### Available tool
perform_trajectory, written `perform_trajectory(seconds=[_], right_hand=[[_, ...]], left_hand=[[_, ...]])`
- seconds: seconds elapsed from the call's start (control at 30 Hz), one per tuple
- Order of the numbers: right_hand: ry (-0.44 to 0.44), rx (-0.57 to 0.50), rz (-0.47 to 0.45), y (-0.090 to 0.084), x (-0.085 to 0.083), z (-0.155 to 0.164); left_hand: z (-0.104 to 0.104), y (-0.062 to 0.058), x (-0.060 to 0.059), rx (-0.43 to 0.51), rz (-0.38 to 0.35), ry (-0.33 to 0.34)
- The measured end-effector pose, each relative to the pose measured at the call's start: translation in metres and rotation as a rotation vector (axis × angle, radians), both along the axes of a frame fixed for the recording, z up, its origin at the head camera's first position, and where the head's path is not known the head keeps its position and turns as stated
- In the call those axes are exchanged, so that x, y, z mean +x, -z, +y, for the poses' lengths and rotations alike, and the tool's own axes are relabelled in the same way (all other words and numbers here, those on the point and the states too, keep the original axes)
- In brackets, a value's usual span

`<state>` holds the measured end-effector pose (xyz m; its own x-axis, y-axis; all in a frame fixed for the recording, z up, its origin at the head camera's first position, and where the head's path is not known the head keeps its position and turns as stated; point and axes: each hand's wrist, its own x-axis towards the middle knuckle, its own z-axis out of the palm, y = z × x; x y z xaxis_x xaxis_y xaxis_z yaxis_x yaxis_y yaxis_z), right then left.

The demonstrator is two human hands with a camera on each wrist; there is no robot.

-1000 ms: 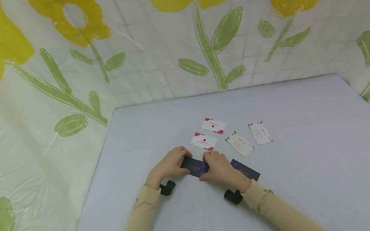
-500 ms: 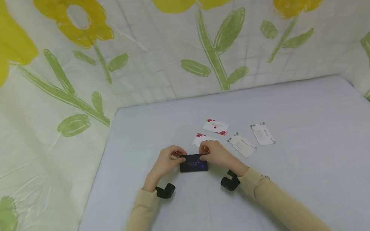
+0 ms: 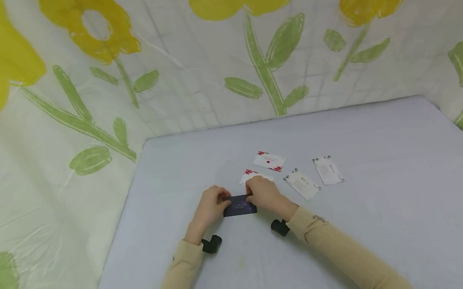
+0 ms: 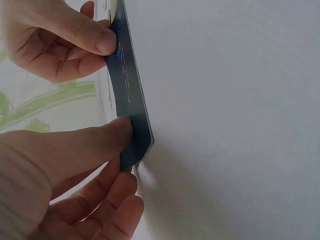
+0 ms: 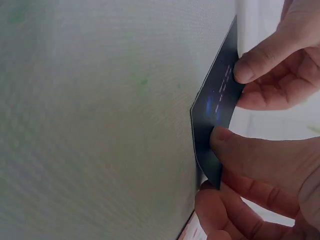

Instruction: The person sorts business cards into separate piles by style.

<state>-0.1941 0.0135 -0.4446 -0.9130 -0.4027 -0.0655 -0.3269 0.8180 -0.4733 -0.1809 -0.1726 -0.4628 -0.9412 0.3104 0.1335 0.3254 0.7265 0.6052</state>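
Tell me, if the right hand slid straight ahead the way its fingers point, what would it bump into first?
Probably the white card with red flowers lying just beyond the right hand, partly hidden by it. Depth is hard to judge; the hand holds the dark card above the table.

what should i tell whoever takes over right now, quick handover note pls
Left hand and right hand both pinch the dark cards, held upright with the lower edge on the table.
The two dark cards look gathered into one stack.
Not yet gathered: two red-flowered cards, the nearer partly hidden behind the right hand, and two white cards with dark corners, all flat on the table.
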Motion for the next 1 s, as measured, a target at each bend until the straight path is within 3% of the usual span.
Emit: perform_trajectory(seconds=[0.27, 0.43, 0.53, 0.63, 0.77, 0.83, 1.0], right_hand=[[0.006, 0.048, 0.034, -0.002, 0.003, 0.010], [0.010, -0.006, 0.105, -0.019, 0.005, 0.043], [0.025, -0.041, 0.143, -0.037, 0.011, 0.075], [0.028, -0.034, 0.147, -0.048, 0.022, 0.104], [0.008, 0.020, 0.099, -0.048, 0.042, 0.131], [0.005, 0.062, 0.057, -0.044, 0.053, 0.138], [0.010, 0.143, -0.013, -0.030, 0.075, 0.145]], left_hand=[[0.012, -0.003, -0.001, -0.066, 0.008, -0.014], [0.033, -0.014, 0.004, -0.137, 0.072, 0.037], [0.054, -0.025, 0.008, -0.088, 0.076, 0.141], [0.077, -0.035, 0.013, -0.050, 0.038, 0.314], [0.106, -0.037, 0.019, -0.120, 0.011, 0.515], [0.119, -0.035, 0.021, -0.183, -0.001, 0.561], [0.140, -0.029, 0.024, -0.353, -0.002, 0.604]])
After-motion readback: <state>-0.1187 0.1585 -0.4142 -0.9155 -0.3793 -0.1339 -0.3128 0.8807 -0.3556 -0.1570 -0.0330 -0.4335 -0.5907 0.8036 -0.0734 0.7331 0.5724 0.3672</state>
